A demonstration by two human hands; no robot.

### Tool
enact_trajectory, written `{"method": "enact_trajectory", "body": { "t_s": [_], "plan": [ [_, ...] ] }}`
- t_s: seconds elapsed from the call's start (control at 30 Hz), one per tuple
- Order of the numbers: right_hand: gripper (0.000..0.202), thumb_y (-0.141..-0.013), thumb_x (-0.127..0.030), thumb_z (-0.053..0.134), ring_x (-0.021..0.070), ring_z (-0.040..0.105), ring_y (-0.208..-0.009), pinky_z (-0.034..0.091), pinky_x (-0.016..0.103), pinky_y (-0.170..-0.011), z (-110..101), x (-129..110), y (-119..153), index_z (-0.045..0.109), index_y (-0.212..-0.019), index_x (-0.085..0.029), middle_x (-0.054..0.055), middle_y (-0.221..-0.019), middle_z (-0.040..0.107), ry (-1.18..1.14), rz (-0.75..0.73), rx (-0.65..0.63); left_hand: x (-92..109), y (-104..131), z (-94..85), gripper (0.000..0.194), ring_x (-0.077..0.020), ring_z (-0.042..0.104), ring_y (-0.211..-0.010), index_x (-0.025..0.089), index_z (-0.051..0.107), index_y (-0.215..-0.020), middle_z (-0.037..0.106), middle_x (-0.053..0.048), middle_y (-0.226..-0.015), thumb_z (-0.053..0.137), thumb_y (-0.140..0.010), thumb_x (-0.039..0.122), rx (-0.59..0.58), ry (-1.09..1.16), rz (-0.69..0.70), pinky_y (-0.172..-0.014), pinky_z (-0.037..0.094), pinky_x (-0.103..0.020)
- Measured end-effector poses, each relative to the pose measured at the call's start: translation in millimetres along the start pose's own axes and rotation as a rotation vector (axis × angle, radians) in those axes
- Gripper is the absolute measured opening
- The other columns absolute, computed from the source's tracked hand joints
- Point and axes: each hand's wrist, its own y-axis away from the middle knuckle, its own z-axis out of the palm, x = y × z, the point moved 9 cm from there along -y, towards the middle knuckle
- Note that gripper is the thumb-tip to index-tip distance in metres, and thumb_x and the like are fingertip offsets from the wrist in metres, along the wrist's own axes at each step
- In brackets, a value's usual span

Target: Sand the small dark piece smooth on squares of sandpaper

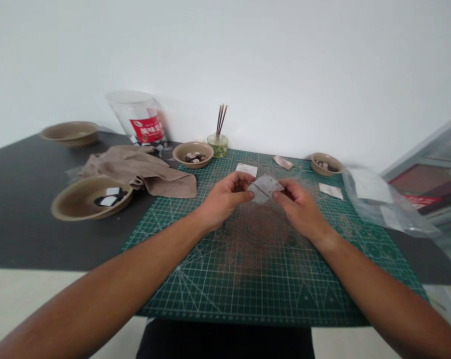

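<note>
Between my two hands is a small whitish square of paper-like sheet (264, 188) with a dark brown line across it, raised above the green cutting mat (218, 279). My left hand (230, 192) pinches its left edge between thumb and fingers. On the opposite side, my right hand (294, 199) grips the right edge the same way. Behind my left hand a white square (246, 169) lies on the mat. A similar white piece with a brown mark (331, 191) rests to the right of my right hand. The sheet is slightly blurred.
Bowls with dark and pale bits stand behind the mat, one left (193, 154), one right (326, 164). A larger bowl (92, 198), brown cloth (143, 172), clear jar (145, 122) and reed diffuser (220, 144) are leftward. A plastic bag (389, 199) covers the mat's right side.
</note>
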Motion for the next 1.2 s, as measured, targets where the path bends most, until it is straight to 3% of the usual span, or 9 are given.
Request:
{"method": "enact_trajectory", "body": {
  "t_s": [0.1,0.3,0.5,0.7,0.87,1.0,1.1,1.2],
  "plan": [
    [0.016,-0.085,-0.03,0.069,0.0187,0.056,-0.076,0.042,0.033,-0.072,-5,-2,1,0.068,-0.101,-0.026,-0.001,-0.084,0.065,-0.012,-0.031,0.057,0,3,5.0,0.031,-0.0145,0.06,-0.084,0.017,0.064,-0.096,0.066,-0.001,-0.094,0.074,-0.066,0.019,-0.026,-0.002,-0.029,-0.08,0.044,-0.028],
    [0.013,-0.087,-0.028,0.068,0.0187,0.057,-0.075,0.043,0.034,-0.072,-4,-8,3,0.068,-0.099,-0.026,0.0,-0.083,0.064,0.071,-0.065,0.051,4,4,3.0,0.019,-0.0139,0.057,-0.076,0.017,0.067,-0.09,0.065,0.001,-0.083,0.069,-0.076,0.029,-0.014,-0.141,-0.011,-0.074,0.043,-0.027],
    [0.011,-0.089,-0.021,0.065,0.0202,0.058,-0.084,0.045,0.037,-0.079,-6,-33,8,0.07,-0.095,-0.028,0.002,-0.091,0.063,0.179,-0.279,0.096,5,2,-1.9,0.017,-0.0121,0.052,-0.068,0.018,0.069,-0.092,0.064,0.001,-0.079,0.066,-0.078,0.027,0.009,-0.331,0.037,-0.064,0.038,-0.025],
    [0.02,-0.087,-0.011,0.063,0.0208,0.058,-0.089,0.047,0.038,-0.084,-2,-49,14,0.069,-0.094,-0.028,0.003,-0.092,0.059,0.264,-0.441,0.08,21,3,-12.1,0.015,-0.0143,0.055,-0.082,0.019,0.071,-0.087,0.064,-0.003,-0.094,0.059,-0.078,0.016,0.107,-0.53,0.239,-0.078,0.043,-0.027],
    [0.02,-0.086,-0.006,0.06,0.0195,0.059,-0.088,0.047,0.037,-0.083,-2,-47,14,0.064,-0.091,-0.026,0.002,-0.092,0.06,0.284,-0.472,0.087,8,2,-16.8,0.03,-0.0099,0.05,-0.065,0.02,0.063,-0.108,0.057,0.002,-0.084,0.064,-0.078,0.02,0.179,-0.276,0.084,-0.059,0.04,-0.022],
    [0.022,-0.082,-0.002,0.059,0.018,0.058,-0.086,0.047,0.035,-0.08,-2,-48,15,0.061,-0.087,-0.023,0.001,-0.09,0.059,0.325,-0.511,0.109,-1,2,-9.9,0.024,-0.0086,0.05,-0.056,0.02,0.06,-0.106,0.054,0.003,-0.079,0.061,-0.084,0.029,0.166,0.012,-0.016,-0.052,0.04,-0.023],
    [0.023,-0.081,-0.001,0.058,0.0178,0.057,-0.085,0.046,0.035,-0.08,-1,-48,15,0.059,-0.085,-0.023,0.001,-0.089,0.058,0.343,-0.517,0.107,-2,2,-9.1,0.026,-0.009,0.053,-0.057,0.02,0.06,-0.104,0.055,0.003,-0.081,0.065,-0.085,0.036,0.17,0.089,-0.039,-0.051,0.043,-0.023],
    [0.022,-0.081,-0.001,0.057,0.0184,0.057,-0.085,0.045,0.035,-0.081,1,-48,15,0.057,-0.084,-0.023,0.001,-0.088,0.057,0.349,-0.522,0.101,3,3,-8.8,0.04,-0.0089,0.055,-0.064,0.02,0.059,-0.109,0.056,0.004,-0.081,0.077,-0.074,0.028,0.156,0.094,0.005,-0.057,0.044,-0.022]
  ]
}}
